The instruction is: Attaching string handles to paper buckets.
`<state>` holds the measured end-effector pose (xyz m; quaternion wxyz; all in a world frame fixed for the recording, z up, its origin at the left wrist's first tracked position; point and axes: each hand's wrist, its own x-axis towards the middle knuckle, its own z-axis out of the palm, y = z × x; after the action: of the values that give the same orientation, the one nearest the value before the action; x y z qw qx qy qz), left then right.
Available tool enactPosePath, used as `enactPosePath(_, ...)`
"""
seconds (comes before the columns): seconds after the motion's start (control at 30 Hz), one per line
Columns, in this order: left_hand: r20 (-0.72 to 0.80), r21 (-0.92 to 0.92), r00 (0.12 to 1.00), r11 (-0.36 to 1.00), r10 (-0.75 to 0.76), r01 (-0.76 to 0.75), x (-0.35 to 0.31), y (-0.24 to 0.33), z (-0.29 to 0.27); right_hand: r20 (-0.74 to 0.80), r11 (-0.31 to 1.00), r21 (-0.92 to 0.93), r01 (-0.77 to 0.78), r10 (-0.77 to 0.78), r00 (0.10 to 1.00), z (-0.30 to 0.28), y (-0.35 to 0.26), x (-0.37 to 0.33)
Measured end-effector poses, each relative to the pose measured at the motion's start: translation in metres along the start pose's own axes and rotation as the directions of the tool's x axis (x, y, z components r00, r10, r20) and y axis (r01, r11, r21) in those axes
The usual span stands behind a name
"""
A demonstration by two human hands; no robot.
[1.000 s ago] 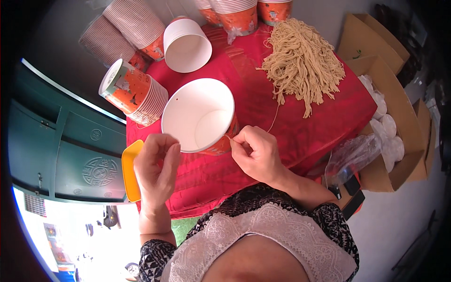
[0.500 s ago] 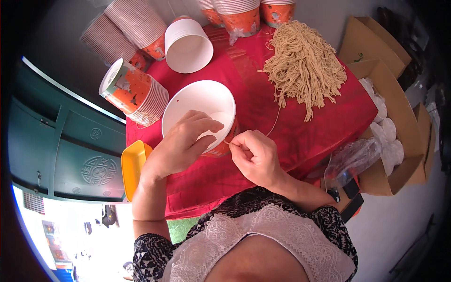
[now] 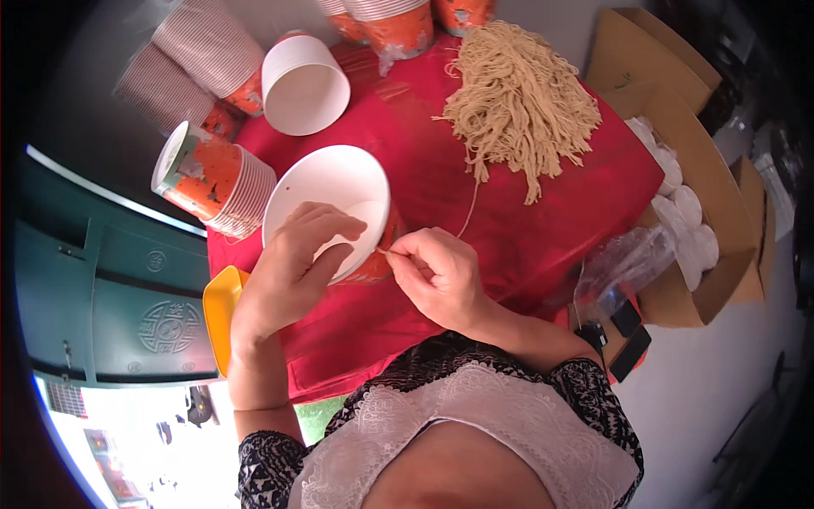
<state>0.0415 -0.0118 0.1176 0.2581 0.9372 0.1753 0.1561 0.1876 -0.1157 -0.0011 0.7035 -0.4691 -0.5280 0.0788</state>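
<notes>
String (image 3: 472, 206) trailed from the pile (image 3: 523, 106) to the right hand (image 3: 443, 278), pinched between thumb and forefinger, its tip (image 3: 381, 250) pointing left at the right side of the bucket (image 3: 326, 172). The left hand (image 3: 291, 270), fingers parted and apparently holding nothing, hung over the bucket's mouth, farther from that tip.

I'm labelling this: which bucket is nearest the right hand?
The round orange bucket with open white interior, beside the right hand; the stacked orange buckets and white bucket are farther away.
</notes>
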Motion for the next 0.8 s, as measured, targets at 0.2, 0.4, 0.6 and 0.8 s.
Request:
enactPosePath(0.2, 0.023, -0.035, 0.999, 0.999, -0.033, 0.034, 0.0022, -0.0049, 0.0043, -0.004, 0.999, -0.023, 0.026, -0.026, 1.0, -0.0004, 0.0, 0.0004)
enactPosePath(0.4, 0.075, -0.048, 0.993, 0.994, -0.09, 0.094, 0.0017, 0.0004, 0.0024, 0.02, 1.0, -0.023, 0.008, -0.007, 1.0, -0.0017, -0.0024, 0.0012)
enactPosePath(0.6, 0.055, -0.055, 0.996, 0.996, -0.067, 0.07, 0.0012, -0.0006, 0.005, 0.014, 0.998, -0.045, 0.045, -0.045, 0.999, 0.0015, -0.0027, 0.0047)
enactPosePath(0.8, 0.094, -0.085, 0.994, 0.995, -0.052, 0.06, 0.0043, -0.0054, 0.0047, 0.005, 0.997, -0.058, 0.046, -0.045, 0.999, 0.0065, 0.0005, 0.0052)
